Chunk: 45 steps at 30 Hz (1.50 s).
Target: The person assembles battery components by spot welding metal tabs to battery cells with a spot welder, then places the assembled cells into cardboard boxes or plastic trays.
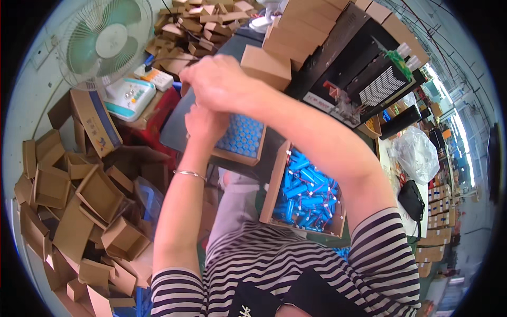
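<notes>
My right hand (pixel 219 82) reaches across above the dark bench, its fingers curled down. What they close on is hidden, though a brown cardboard edge (pixel 185 86) shows beside the fingertips. Just below it is my left hand (pixel 203 126), partly covered by the right wrist, with its fingers out of sight. Close beside the left hand, a cardboard box (pixel 237 158) holds blue cylindrical cells (pixel 244 136) standing upright in rows. Nearer my body, another open cardboard box (pixel 270 196) is full of loose blue battery packs (pixel 306 193) with thin wires and white connectors.
Empty cardboard boxes (pixel 100 195) are heaped at left, more (pixel 206 26) at the back. A fan (pixel 111 41) stands far left, near a white and teal device (pixel 129 99). Closed cartons (pixel 266 66) and a black machine (pixel 338 63) border the bench's right side.
</notes>
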{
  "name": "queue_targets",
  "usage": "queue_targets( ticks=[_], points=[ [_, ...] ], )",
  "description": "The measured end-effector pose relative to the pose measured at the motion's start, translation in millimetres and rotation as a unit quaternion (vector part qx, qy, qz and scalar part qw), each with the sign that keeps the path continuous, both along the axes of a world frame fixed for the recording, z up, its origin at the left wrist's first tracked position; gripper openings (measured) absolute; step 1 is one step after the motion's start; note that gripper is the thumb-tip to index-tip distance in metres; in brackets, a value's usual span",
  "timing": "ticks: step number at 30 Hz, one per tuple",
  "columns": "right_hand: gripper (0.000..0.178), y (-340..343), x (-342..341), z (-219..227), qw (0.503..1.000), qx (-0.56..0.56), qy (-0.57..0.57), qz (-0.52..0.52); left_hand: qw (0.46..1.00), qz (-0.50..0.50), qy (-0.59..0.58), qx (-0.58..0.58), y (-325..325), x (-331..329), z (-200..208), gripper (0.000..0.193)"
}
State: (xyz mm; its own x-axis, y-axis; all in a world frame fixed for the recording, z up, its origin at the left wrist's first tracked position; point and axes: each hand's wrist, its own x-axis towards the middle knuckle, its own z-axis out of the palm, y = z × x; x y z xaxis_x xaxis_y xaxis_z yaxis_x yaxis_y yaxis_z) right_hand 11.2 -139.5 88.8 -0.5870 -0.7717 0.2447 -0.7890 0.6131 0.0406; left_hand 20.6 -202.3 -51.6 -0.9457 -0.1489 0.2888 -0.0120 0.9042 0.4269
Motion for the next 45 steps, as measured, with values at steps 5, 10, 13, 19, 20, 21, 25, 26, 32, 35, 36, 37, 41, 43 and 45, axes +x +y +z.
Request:
queue_targets(
  ticks=[5,10,13,19,20,21,25,26,32,35,36,37,41,43,45],
  points=[
    [0.02,21,1,6,0.996,-0.053,-0.051,0.054,0.999,0.023,0.026,-0.006,0,-3,-1,0.042],
    [0.02,36,5,-1,0.993,-0.084,-0.004,0.083,1.0,-0.006,0.002,-0.009,-1,-5,-3,0.042],
    [0.023,54,9,5,0.989,-0.105,0.035,0.101,0.999,-0.011,-0.037,-0.005,3,-3,8,0.044],
    [0.02,93,43,103,0.981,-0.166,-0.096,0.013,0.997,-0.005,-0.055,-0.054,1,-9,3,0.052],
    [0.02,95,51,111,0.979,-0.149,-0.126,-0.06,0.999,0.015,-0.026,-0.018,-2,-8,-1,0.058],
    [0.02,103,44,110,0.978,-0.155,-0.124,-0.059,0.999,0.016,-0.023,-0.024,1,-5,3,0.058],
    [0.021,128,27,110,0.921,-0.345,0.093,0.156,0.996,0.061,-0.062,0.017,-19,4,9,0.056],
    [0.02,139,24,106,0.933,-0.34,0.03,0.117,0.99,0.06,0.102,0.075,-24,3,2,0.055],
    [0.02,89,27,65,0.927,-0.327,-0.138,0.122,0.757,-0.131,0.082,0.635,-38,93,76,0.053],
    [0.026,32,38,59,0.893,-0.376,-0.117,0.218,0.72,-0.014,0.187,0.668,-85,125,61,0.043],
    [0.039,24,56,65,0.784,-0.376,-0.474,0.136,0.736,0.005,0.233,0.635,-119,144,48,0.042],
    [0.036,24,41,44,0.793,-0.389,-0.446,0.145,0.735,0.092,0.307,0.597,-144,155,52,0.041],
    [0.07,60,-2,-57,0.988,-0.034,-0.139,0.051,0.613,0.191,0.411,0.647,-324,245,65,0.077],
    [0.07,71,9,-77,0.986,0.042,-0.163,-0.017,0.618,0.282,0.347,0.646,-277,234,66,0.088],
    [0.051,73,13,-93,0.99,-0.042,-0.135,-0.009,0.706,0.262,0.244,0.612,-296,222,0,0.071]
  ],
)
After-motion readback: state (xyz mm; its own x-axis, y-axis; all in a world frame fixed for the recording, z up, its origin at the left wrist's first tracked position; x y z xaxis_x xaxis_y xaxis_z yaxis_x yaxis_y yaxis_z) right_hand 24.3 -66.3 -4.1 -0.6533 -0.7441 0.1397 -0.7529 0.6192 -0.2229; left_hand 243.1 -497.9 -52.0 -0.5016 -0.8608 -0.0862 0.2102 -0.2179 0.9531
